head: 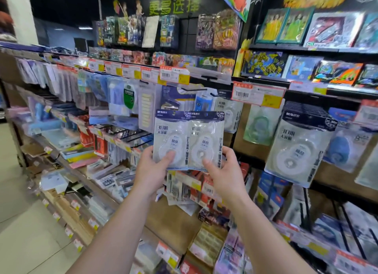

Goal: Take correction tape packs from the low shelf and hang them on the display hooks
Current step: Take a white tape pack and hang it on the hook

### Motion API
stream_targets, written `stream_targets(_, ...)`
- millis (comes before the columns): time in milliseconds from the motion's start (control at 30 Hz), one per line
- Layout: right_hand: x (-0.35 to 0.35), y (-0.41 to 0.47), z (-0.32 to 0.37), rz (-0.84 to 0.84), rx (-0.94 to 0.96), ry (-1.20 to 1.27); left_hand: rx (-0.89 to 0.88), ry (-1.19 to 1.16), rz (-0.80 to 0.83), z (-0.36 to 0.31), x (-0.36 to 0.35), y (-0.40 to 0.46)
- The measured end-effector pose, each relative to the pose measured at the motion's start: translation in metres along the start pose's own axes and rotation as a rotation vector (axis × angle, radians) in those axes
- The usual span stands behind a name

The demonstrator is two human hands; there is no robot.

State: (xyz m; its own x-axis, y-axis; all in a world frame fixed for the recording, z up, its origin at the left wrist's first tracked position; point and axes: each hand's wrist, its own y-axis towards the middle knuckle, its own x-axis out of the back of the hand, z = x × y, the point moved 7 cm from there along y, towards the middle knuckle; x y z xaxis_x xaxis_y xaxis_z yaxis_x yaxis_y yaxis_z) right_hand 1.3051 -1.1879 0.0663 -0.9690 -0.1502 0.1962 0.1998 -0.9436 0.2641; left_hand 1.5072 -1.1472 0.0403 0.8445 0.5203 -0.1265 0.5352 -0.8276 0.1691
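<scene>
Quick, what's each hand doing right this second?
Left hand: closed on the left correction tape pack, thumb on its front.
Right hand: closed on the right correction tape pack, held side by side with the other.

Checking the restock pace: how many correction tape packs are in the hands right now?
2, side by side and slightly overlapping: the left pack in the left hand, the right pack in the right hand. More could be hidden behind them.

You can read green "更多选择" on the dark wall sign point(174, 6); the correction tape packs point(188, 139) show "30米".
</scene>
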Motion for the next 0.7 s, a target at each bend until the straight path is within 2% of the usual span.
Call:
stream_targets(300, 0.003, 0.033, 0.009, -0.077, 0.072, -0.045, -0.021, -0.194, 0.033, -0.002, -0.016, 0.041)
stream_targets(700, 0.001, 0.050, 0.016, -0.197, 0.080, -0.064, -0.058, -0.298, 0.192, -0.007, -0.029, 0.076)
